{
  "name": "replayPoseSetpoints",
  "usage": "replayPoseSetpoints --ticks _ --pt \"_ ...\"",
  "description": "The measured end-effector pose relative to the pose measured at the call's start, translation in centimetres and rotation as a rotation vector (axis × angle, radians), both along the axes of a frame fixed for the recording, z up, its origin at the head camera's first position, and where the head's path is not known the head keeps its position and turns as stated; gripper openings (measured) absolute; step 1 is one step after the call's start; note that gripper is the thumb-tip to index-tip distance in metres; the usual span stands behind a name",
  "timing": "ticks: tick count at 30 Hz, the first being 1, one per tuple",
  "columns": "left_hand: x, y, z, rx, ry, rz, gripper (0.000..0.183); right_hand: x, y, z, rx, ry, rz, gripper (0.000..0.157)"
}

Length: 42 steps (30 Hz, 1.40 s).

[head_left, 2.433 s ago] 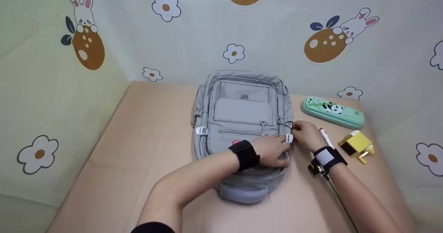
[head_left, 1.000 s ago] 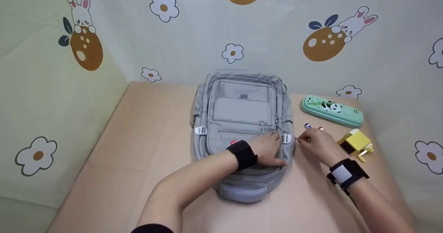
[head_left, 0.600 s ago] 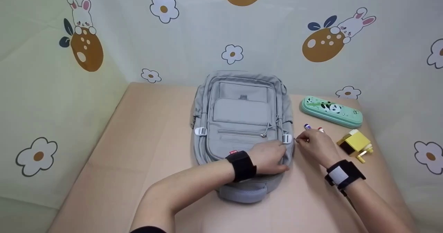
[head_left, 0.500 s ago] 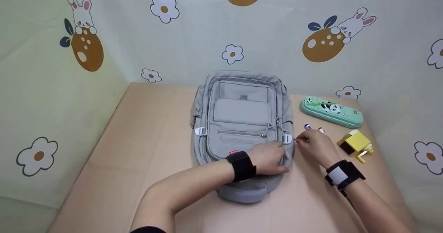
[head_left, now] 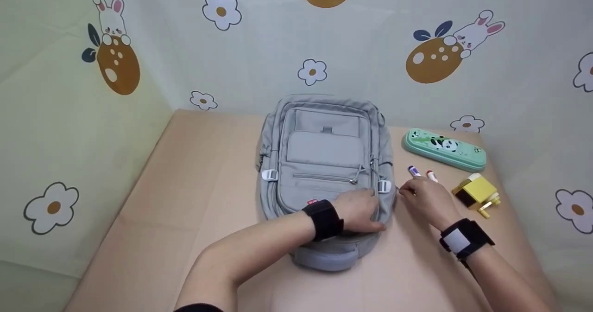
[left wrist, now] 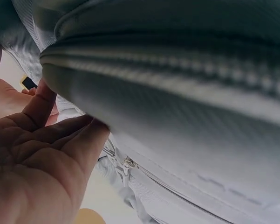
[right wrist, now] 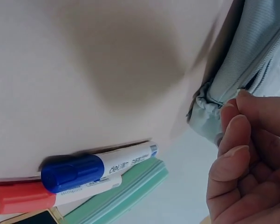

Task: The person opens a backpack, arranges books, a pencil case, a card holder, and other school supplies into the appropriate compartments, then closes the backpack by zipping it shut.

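Observation:
A grey backpack lies front up on the table, its padded handle toward me. My left hand is at the lower right part of its front. In the left wrist view, its fingers hold the rounded, zippered edge between them. Beside the bag's right side, just below a white buckle, my right hand pinches a small zipper pull between thumb and forefinger. Most of that pull is hidden by the fingertips. The right wrist view shows the other fingers curled loosely, close to the side zipper.
Right of the backpack lie a blue-capped marker and a red-capped marker. Behind them is a green panda pencil case. A yellow crank pencil sharpener stands near the right table edge. A patterned cloth hangs behind the table.
My right hand has travelled along the bag's right side toward me, uncovering the blue marker's cap. My left hand has shifted slightly toward me, its fingers drawn in. The small front zipper pull has swung over.

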State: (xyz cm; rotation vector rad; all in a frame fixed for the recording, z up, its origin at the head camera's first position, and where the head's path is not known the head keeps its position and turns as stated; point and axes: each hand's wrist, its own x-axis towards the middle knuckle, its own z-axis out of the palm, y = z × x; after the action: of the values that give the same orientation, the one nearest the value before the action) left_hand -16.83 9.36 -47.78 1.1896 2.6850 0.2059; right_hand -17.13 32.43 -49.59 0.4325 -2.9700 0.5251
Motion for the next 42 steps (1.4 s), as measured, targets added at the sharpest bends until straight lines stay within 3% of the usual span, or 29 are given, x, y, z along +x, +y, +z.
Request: replayPoseSetpoints --ticks 7,16,25,34,42 --pt "0.2 0.0 -0.1 0.005 0.015 0.002 0.046 1.3 -0.4 0.4 0.018 -0.004 0.012 0.004" --pt "0.3 0.1 -0.1 -0.026 0.052 -0.007 0.051 3.0 -0.8 1.2 0.12 0.058 0.031 0.004" --pt "0.3 0.1 -0.2 -0.029 0.056 -0.015 0.052 4.0 -1.6 1.7 0.117 0.021 0.069 0.005" --pt "0.4 -1.3 0.8 0.022 -0.05 -0.048 0.049 4.1 -1.5 1.4 0.083 -0.006 0.035 0.006" --pt "1.8 -3.9 1.7 0.022 -0.146 -0.086 0.032 4.2 -1.4 1.3 0.075 -0.023 0.024 0.004"
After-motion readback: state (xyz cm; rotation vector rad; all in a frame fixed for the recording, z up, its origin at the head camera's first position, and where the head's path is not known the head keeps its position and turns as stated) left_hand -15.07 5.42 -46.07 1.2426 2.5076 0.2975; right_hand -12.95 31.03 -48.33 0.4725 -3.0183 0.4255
